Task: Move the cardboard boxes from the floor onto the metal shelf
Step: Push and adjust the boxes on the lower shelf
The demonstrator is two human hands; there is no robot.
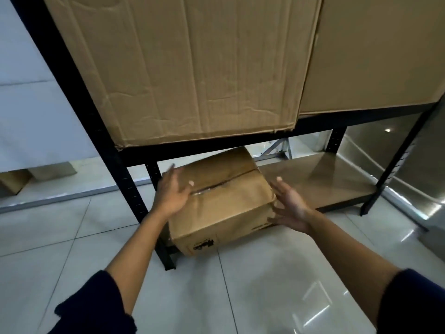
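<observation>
Two large cardboard boxes already sit on the metal shelf. A smaller box lies tilted, half onto the bottom board, likely needing a final push. The left hand and right hand flank it, fingers spread, gripping nothing.

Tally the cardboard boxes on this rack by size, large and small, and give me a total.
Large boxes, upper shelf: 2, the creased left box and the smooth right box.
Small boxes, bottom shelf: 1, the small box between the left hand and right hand.
Total: 3
</observation>
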